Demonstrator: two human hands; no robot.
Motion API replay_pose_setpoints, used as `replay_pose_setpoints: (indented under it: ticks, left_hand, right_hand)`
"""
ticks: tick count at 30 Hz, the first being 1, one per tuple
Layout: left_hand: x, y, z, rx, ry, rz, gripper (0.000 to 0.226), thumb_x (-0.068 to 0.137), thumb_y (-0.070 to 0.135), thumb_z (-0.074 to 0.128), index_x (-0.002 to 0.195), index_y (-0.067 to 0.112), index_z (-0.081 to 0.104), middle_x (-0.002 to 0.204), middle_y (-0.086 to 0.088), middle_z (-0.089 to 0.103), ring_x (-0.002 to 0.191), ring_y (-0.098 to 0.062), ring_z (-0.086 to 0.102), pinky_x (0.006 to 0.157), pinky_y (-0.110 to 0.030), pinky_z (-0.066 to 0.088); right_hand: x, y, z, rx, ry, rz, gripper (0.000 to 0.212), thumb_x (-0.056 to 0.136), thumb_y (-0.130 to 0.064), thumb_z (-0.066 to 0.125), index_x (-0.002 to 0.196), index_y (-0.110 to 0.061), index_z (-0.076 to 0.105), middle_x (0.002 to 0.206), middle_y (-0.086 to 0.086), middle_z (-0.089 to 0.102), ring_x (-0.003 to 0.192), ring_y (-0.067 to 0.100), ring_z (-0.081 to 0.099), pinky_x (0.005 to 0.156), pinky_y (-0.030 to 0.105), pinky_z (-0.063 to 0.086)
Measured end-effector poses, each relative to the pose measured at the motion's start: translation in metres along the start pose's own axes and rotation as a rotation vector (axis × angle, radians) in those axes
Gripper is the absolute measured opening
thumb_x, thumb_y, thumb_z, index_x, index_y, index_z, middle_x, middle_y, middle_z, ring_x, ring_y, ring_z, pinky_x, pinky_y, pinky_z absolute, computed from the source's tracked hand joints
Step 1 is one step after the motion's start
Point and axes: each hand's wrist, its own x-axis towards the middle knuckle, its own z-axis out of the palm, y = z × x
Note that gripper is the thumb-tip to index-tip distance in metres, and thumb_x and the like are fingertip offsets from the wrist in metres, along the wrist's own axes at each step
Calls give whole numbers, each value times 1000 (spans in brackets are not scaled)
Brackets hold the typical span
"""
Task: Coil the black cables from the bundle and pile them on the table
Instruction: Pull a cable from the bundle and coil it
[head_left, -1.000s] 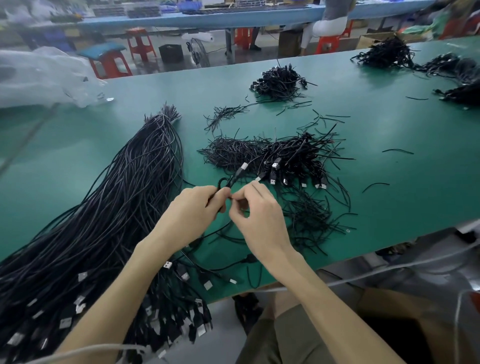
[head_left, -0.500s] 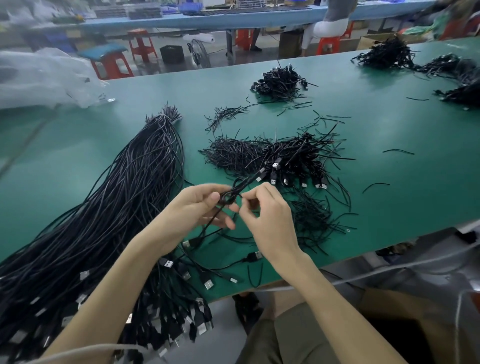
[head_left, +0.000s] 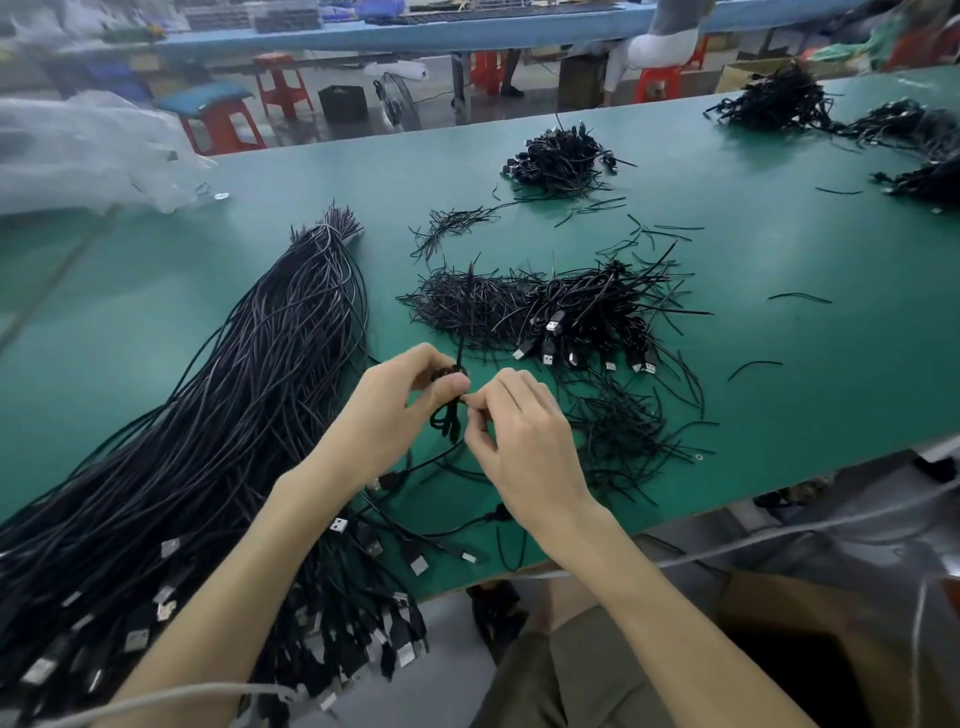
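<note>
Left hand (head_left: 384, 415): fingers and thumb curled, pinching a small coiled cable (head_left: 449, 415) above the table (head_left: 779, 389).
Right hand (head_left: 524, 441): fingertips pinching the same coil from its right side.
Cable: short loop held between both hands, one thin end standing upward.
Bundle (head_left: 208, 441): long black cables lying left of the hands, plugs overhanging the near edge.
Pile (head_left: 587, 317): coiled cables on the table beyond the right hand.
</note>
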Motion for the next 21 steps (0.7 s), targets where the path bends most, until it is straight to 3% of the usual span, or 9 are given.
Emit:
replay_pose_setpoints:
  ticks: [1, 3, 5, 8, 11, 15, 18, 21]
  left_hand:
    - [1, 0, 2, 26, 13, -48, 34, 94, 51, 58, 93, 17, 64, 74, 8, 68, 67, -1, 60, 65, -14, 47]
    - [4, 1, 6, 49, 41, -118, 32, 100, 48, 56, 86, 20, 59, 65, 5, 69, 56, -4, 59, 57, -16, 44]
    - [9, 3, 6, 23, 38, -216, 34, 102, 46, 57, 87, 16, 61, 64, 2, 70, 53, -5, 61, 56, -19, 46]
    - [15, 7, -1, -227, -96, -472, 37, 99, 41, 65, 94, 5, 68, 69, -4, 73, 56, -20, 66, 51, -27, 54]
    - [12, 8, -5, -369, -179, -534, 34, 98, 38, 67, 102, 3, 68, 72, -9, 72, 57, -23, 66, 54, -27, 56]
    - [8, 1, -2, -362, -79, -458, 23, 104, 28, 59, 109, 6, 63, 83, -9, 76, 62, -25, 74, 60, -29, 59]
    - [4, -8, -1, 69, -130, -329, 12, 102, 28, 63, 103, 16, 64, 90, 4, 75, 75, -17, 72, 75, -36, 58]
    - [-6, -7, 6, 495, -305, -258, 26, 96, 47, 66, 105, 23, 63, 104, 8, 59, 94, -15, 60, 83, -37, 53]
  right_hand:
    - [1, 0, 0, -14, 13, -12, 8, 90, 1, 68, 84, -3, 63, 80, 8, 57, 76, 27, 57, 71, 42, 53]
    - [2, 1, 0, -55, 38, -46, 11, 94, -1, 65, 83, -3, 63, 79, 8, 57, 76, 26, 57, 71, 41, 52]
    - [2, 1, 1, -109, 71, -100, 16, 97, -2, 62, 81, -4, 63, 78, 7, 56, 74, 25, 57, 69, 40, 51]
    - [-1, 4, 4, -165, 138, -172, 23, 100, -3, 58, 77, -4, 63, 75, 7, 56, 71, 25, 56, 65, 39, 49]
    - [-7, 9, 5, -129, 97, -144, 18, 99, -4, 60, 82, -4, 65, 78, 7, 58, 74, 25, 58, 68, 39, 51]
    - [-2, 17, -1, 205, -48, 231, 3, 95, -8, 66, 94, -7, 69, 91, 0, 62, 82, 16, 61, 75, 31, 52]
    - [22, 31, -7, 448, -5, 570, 8, 95, -12, 68, 94, -19, 71, 84, -6, 68, 67, 1, 60, 61, 16, 48]
    - [51, 60, -13, 575, 63, 832, 9, 93, -9, 69, 97, -13, 76, 75, -5, 72, 56, 0, 59, 55, 17, 49]
